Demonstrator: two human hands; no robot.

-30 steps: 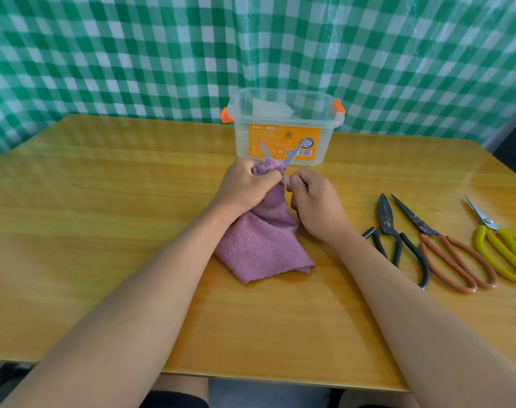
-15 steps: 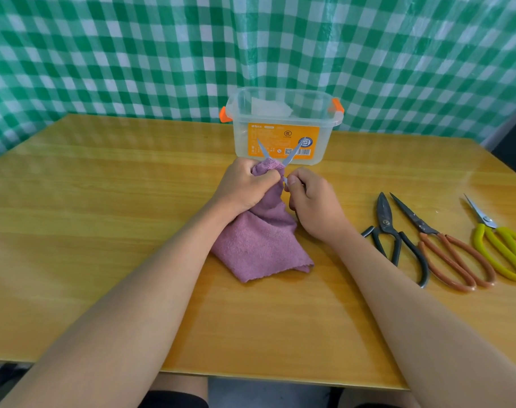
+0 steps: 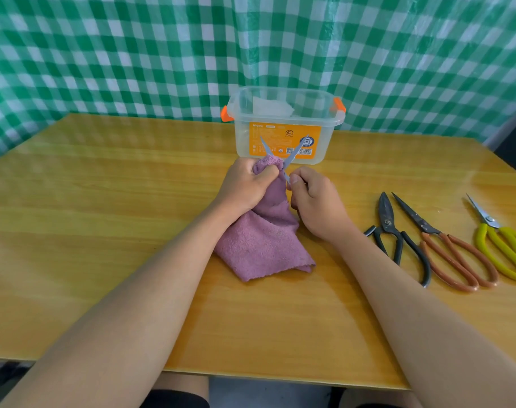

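Small scissors (image 3: pixel 296 151): held up over the middle of the desk (image 3: pixel 103 201), just in front of the clear box (image 3: pixel 280 144). The two grey blades are spread in an X. The handles are hidden in the right hand (image 3: pixel 318 201), whose fingers are curled round them.

Purple cloth (image 3: pixel 262 242): the upper end is bunched and gripped in the left hand (image 3: pixel 247 187), pressed against the blades at their crossing. The lower part is draped down onto the desk between the two forearms.

Clear box: set at the far edge of the desk, with orange clips and an orange label. Something white (image 3: pixel 273 107) is seen inside.

Three further pairs of scissors are laid side by side on the right of the desk, well apart from the hands: black scissors (image 3: pixel 389 228), brown-handled scissors (image 3: pixel 445 245), yellow-handled scissors (image 3: pixel 498 245).

Green checked curtain (image 3: pixel 133 54): hung behind the desk.
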